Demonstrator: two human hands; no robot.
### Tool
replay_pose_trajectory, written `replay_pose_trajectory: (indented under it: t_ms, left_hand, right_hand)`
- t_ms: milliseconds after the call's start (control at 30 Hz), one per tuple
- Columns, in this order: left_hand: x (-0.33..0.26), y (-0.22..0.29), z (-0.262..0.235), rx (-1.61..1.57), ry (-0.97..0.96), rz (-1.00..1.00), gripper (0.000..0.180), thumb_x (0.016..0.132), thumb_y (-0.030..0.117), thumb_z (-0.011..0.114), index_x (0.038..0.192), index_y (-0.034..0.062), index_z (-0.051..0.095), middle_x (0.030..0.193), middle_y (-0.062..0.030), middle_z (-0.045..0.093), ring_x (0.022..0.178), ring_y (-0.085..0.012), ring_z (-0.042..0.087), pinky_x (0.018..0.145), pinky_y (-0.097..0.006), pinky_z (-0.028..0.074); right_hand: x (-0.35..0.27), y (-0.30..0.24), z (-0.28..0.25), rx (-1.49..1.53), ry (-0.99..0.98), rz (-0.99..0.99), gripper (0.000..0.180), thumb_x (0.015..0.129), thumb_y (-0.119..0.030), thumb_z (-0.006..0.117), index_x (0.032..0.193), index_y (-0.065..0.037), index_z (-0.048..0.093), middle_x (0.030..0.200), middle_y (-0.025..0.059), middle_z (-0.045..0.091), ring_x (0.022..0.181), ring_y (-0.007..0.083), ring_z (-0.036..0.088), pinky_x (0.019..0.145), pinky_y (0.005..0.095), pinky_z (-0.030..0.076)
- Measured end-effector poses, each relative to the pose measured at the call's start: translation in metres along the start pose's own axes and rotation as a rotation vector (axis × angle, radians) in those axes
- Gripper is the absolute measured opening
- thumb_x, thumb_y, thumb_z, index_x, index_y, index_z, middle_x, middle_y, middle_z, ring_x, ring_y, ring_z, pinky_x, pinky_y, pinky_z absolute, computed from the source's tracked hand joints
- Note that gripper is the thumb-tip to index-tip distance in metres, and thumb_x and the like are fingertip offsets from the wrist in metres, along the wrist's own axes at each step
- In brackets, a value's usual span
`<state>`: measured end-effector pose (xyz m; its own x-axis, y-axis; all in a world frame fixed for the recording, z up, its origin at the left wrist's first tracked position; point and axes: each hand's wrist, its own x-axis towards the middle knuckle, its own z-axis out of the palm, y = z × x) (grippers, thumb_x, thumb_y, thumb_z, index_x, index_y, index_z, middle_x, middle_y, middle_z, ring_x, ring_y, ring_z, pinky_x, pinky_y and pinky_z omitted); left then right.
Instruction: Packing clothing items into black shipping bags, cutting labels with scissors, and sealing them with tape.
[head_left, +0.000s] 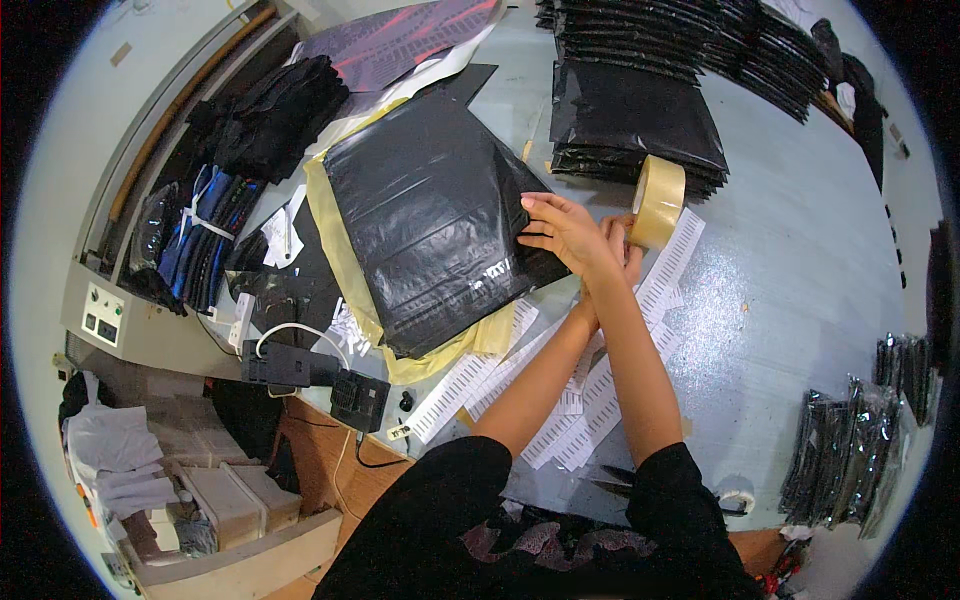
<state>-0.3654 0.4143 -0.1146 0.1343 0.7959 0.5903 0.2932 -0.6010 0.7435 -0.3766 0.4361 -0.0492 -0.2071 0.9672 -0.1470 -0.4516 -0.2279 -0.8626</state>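
Observation:
My forearms cross over the table. My right hand (562, 228) reaches leftward with its fingers stretched and apart, fingertips at the right edge of a flat black plastic mailing bag (430, 220). Partly behind my right wrist, my left hand (628, 256) has its fingers closed at the near side of a wide roll of clear tan packing tape (659, 203). How far they go into the roll's core is hidden. The bag lies at a slant on yellow sheeting (335, 250), a crumpled fold along its right side.
Printed label strips (560, 430) lie under my forearms. Stacked black bags (640, 115) stand at the back. Folded dark clothes (205, 235) sit at left, near a black power adapter (359, 400) with cables. Clear-wrapped black packages (840, 450) are at right.

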Motion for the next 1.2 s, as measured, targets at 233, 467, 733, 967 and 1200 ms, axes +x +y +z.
replay_pose_trajectory:
  t_ms: [233, 467, 733, 967, 1200]
  left_hand:
    - [-0.002, 0.000, -0.003, 0.041, -0.026, -0.043, 0.036, 0.072, 0.002, 0.052, 0.108, 0.0000, 0.047, 0.105, -0.0136, 0.048, 0.090, -0.0269, 0.049, 0.069, -0.030, 0.045]
    - [-0.001, 0.000, 0.000, 0.044, -0.009, -0.001, 0.036, 0.072, 0.002, 0.052, 0.108, 0.0002, 0.046, 0.105, -0.0132, 0.048, 0.082, -0.0246, 0.051, 0.064, -0.030, 0.046]
    - [-0.002, -0.001, 0.000, 0.035, -0.011, 0.000, 0.037, 0.073, 0.002, 0.052, 0.109, 0.0018, 0.047, 0.104, -0.0127, 0.048, 0.080, -0.0225, 0.051, 0.062, -0.028, 0.045]
    - [-0.002, -0.001, -0.001, 0.039, 0.011, 0.012, 0.037, 0.073, 0.002, 0.052, 0.110, 0.0031, 0.048, 0.101, -0.0126, 0.049, 0.077, -0.0225, 0.052, 0.062, -0.029, 0.045]
    - [-0.002, 0.003, 0.000, 0.087, -0.018, 0.013, 0.038, 0.073, 0.003, 0.051, 0.111, 0.0029, 0.047, 0.103, -0.0139, 0.049, 0.072, -0.0231, 0.054, 0.063, -0.030, 0.046]
  right_hand:
    - [0.000, 0.003, 0.000, 0.068, -0.068, -0.014, 0.035, 0.080, -0.011, 0.064, 0.110, 0.002, 0.052, 0.092, 0.0052, 0.055, 0.080, 0.0147, 0.056, 0.074, 0.0306, 0.051]
    - [0.005, 0.008, -0.010, 0.074, -0.117, -0.029, 0.038, 0.079, -0.005, 0.063, 0.113, 0.002, 0.050, 0.094, 0.0081, 0.057, 0.086, 0.0158, 0.059, 0.076, 0.0300, 0.051]
    - [-0.002, 0.002, -0.005, -0.058, 0.009, -0.053, 0.040, 0.077, -0.004, 0.064, 0.113, 0.001, 0.048, 0.085, 0.0070, 0.061, 0.077, 0.0140, 0.059, 0.068, 0.0251, 0.048]
    - [0.000, 0.006, -0.001, -0.179, -0.018, -0.082, 0.030, 0.075, -0.007, 0.067, 0.102, 0.001, 0.057, 0.080, 0.0049, 0.061, 0.072, 0.0111, 0.058, 0.062, 0.0230, 0.048]
    - [0.003, 0.013, -0.011, -0.412, -0.133, -0.099, 0.033, 0.072, -0.010, 0.069, 0.102, 0.001, 0.062, 0.077, 0.0061, 0.063, 0.061, 0.0098, 0.057, 0.057, 0.0206, 0.046]
